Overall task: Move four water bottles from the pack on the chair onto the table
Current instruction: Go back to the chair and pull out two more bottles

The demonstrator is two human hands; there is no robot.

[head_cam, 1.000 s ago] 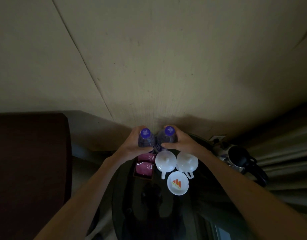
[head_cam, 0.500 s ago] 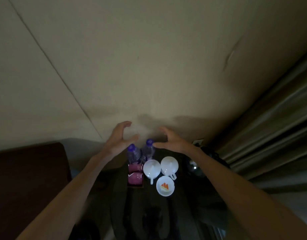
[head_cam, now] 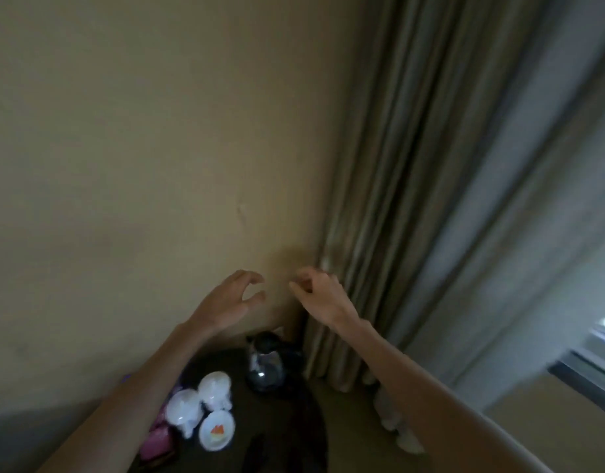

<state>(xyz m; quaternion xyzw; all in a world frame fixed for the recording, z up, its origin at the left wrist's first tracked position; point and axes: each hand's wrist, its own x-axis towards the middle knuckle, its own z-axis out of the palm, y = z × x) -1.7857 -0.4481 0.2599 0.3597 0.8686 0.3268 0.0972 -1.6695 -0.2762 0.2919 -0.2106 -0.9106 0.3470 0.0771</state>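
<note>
Both hands are raised in front of the beige wall, well above the dark round table [head_cam: 294,425]. My left hand [head_cam: 226,302] holds nothing, its fingers curled and apart. My right hand [head_cam: 319,295] is also empty, with loosely bent fingers, close to the curtain. My left forearm crosses the table's back left corner and hides the two purple-capped water bottles there; only a sliver of purple [head_cam: 126,377] peeks out beside the arm. The chair and the pack are out of view.
On the table stand two white lidded cups [head_cam: 185,407] [head_cam: 215,387], a white saucer [head_cam: 216,431], pink packets [head_cam: 154,438] and a dark kettle [head_cam: 265,367]. A grey curtain [head_cam: 430,199] hangs at the right, with a window edge [head_cam: 594,363] beyond it.
Both hands let go of the two bottles on the table and lifted away. The view has swung to the right, toward the curtain, and the bottles have slipped behind my left forearm.
</note>
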